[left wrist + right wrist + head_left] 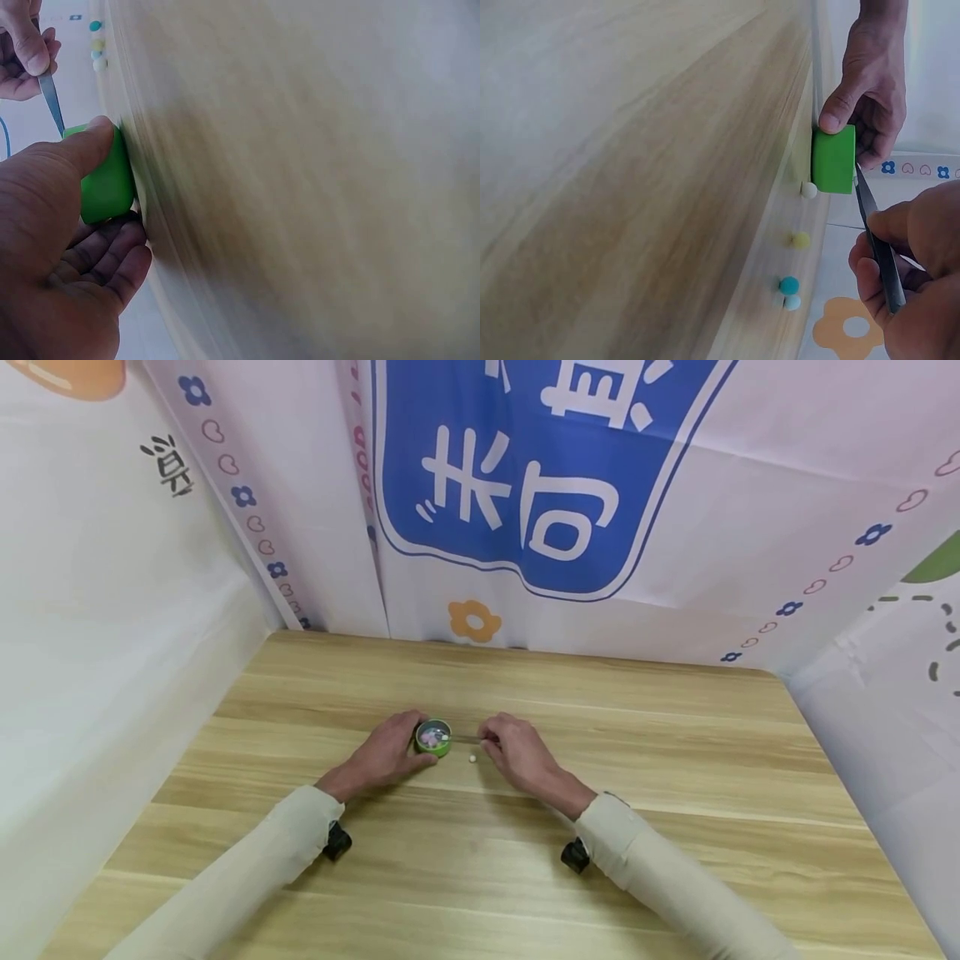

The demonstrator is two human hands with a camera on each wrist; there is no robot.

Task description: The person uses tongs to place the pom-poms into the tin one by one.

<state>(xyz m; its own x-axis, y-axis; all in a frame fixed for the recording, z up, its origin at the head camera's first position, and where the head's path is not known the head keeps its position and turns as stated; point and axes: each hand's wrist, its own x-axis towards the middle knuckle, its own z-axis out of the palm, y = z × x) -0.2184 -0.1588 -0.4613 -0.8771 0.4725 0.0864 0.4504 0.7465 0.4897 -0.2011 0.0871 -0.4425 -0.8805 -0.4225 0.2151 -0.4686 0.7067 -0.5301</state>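
A small round green container (437, 752) stands on the wooden table with pink and pale pieces inside. My left hand (384, 750) grips its side, thumb (94, 142) on the near wall and fingers around the far side. From the right, my right hand (521, 753) pinches a pair of dark tweezers (885, 264). Their tips reach the container's open rim, where a small white spot shows. One white ball (808, 190) lies on the table beside the container. Farther along are a yellow ball (801, 240), a teal ball (789, 285) and a pale blue ball (792, 302), which my right hand hides in the head view.
The wooden tabletop (465, 868) spreads around both hands. Behind it hangs a white cloth wall (322, 568) with a blue sign (525, 485), and more cloth stands at both sides. Each wrist carries a black camera (575, 856).
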